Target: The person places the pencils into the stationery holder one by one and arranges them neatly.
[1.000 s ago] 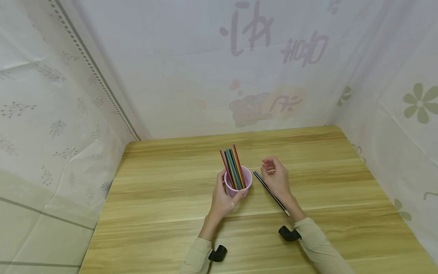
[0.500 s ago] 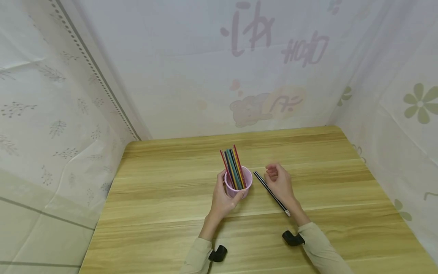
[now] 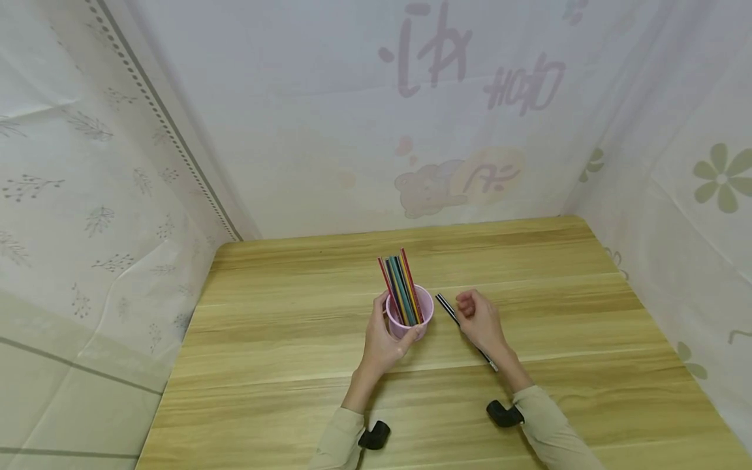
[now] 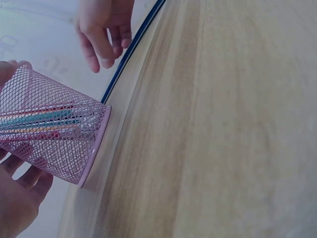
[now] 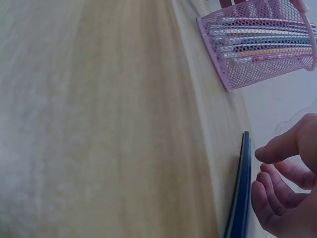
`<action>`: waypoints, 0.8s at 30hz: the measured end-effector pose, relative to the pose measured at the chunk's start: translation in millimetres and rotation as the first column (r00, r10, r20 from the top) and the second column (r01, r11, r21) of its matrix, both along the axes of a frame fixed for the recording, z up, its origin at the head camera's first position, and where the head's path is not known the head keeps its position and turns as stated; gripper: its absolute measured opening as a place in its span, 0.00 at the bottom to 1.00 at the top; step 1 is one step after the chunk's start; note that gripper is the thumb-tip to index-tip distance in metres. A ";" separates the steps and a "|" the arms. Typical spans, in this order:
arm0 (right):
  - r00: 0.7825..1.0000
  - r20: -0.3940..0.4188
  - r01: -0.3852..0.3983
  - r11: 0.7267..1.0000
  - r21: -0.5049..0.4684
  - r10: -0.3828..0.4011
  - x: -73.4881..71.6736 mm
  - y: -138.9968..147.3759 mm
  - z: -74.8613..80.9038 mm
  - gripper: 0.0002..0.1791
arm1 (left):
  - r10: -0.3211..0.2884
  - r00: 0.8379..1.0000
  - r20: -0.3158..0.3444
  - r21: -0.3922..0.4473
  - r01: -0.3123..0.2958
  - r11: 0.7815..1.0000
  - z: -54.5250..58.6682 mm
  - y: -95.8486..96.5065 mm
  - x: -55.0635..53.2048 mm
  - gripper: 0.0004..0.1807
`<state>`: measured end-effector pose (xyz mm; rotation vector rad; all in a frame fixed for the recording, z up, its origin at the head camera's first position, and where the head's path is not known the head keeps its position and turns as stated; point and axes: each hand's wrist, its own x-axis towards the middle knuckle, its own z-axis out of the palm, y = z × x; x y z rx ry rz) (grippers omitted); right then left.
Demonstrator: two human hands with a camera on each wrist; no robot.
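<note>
A pink mesh pen cup point(image 3: 402, 331) stands on the table, and my left hand point(image 3: 383, 346) grips it round the side, thumb towards me. Several coloured pencils point(image 3: 399, 287) lean in it to the left; the wrist views show their lower ends through the mesh point(image 4: 54, 119). To the right of the cup lie dark striped pencils point(image 3: 446, 305), close together, slanting towards me with pale near ends. My right hand point(image 3: 482, 324) hovers over their middle, fingers loosely bent. In the right wrist view its thumb and fingertips point(image 5: 267, 153) are apart, beside the dark pencils point(image 5: 240, 188), holding nothing.
The wood-grain table point(image 3: 264, 359) reaches back to a printed cloth wall point(image 3: 305, 163), with more cloth on the left and right. Black wrist mounts point(image 3: 375, 435) sit at both sleeves, low over the tabletop.
My right hand has come down and slightly right, closer over the dark pencils, covering more of their middle. The left hand and the pen cup have stayed put.
</note>
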<state>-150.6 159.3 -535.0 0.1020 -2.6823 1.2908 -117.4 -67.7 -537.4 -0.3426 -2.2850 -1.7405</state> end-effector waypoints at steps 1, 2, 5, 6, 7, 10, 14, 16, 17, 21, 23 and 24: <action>1.000 0.005 0.000 1.000 0.002 0.000 0.1 0.3 -1.1 0.12 | -0.004 1.000 -0.001 0.002 0.004 1.000 -1.4 -0.3 -0.4 0.50; 1.000 0.008 -0.001 1.000 0.003 0.001 0.2 0.5 -2.0 0.12 | -0.008 1.000 -0.001 0.003 0.008 1.000 -2.1 -0.7 -0.6 0.50; 1.000 0.014 0.000 1.000 0.020 0.000 0.2 0.9 -4.0 0.11 | -0.019 1.000 0.000 0.001 0.019 1.000 -2.5 -1.7 -0.7 0.49; 1.000 0.015 0.000 1.000 0.029 0.000 0.3 1.0 -4.3 0.11 | -0.020 1.000 0.000 -0.002 0.020 1.000 -2.5 -1.9 -0.7 0.49; 1.000 0.016 -0.001 0.999 0.037 0.001 0.3 1.0 -4.5 0.11 | -0.020 1.000 -0.001 -0.006 0.020 1.000 -2.2 -2.1 -0.7 0.49; 1.000 0.013 -0.010 0.996 0.087 0.009 0.3 1.0 -4.4 0.13 | -0.019 1.000 0.006 -0.015 0.019 1.000 -2.2 -2.7 -0.5 0.49; 1.000 0.017 -0.019 0.990 0.138 0.017 -0.7 0.9 -3.4 0.13 | -0.017 1.000 0.013 -0.018 0.018 1.000 -2.7 -2.8 -0.7 0.49; 1.000 0.028 -0.017 0.989 0.148 0.013 -1.4 1.0 -2.4 0.13 | -0.016 1.000 0.009 -0.014 0.016 1.000 -2.9 -2.5 -1.1 0.49; 0.999 0.035 -0.015 0.988 0.153 0.009 -1.9 1.2 -2.0 0.12 | -0.015 1.000 0.007 -0.011 0.015 1.000 -3.0 -2.4 -1.3 0.49; 0.998 0.057 -0.019 0.983 0.184 0.008 -3.1 1.5 0.6 0.11 | -0.015 1.000 0.001 -0.007 0.015 1.000 -3.4 -2.2 -1.4 0.49; 0.998 0.056 -0.026 0.979 0.200 0.015 -3.9 1.5 2.0 0.10 | -0.015 1.000 0.001 -0.013 0.015 1.000 -3.3 -2.5 -1.2 0.48; 0.998 0.052 -0.029 0.978 0.206 0.018 -4.5 1.6 2.6 0.10 | -0.016 1.000 0.006 -0.017 0.016 1.000 -3.2 -2.6 -0.9 0.48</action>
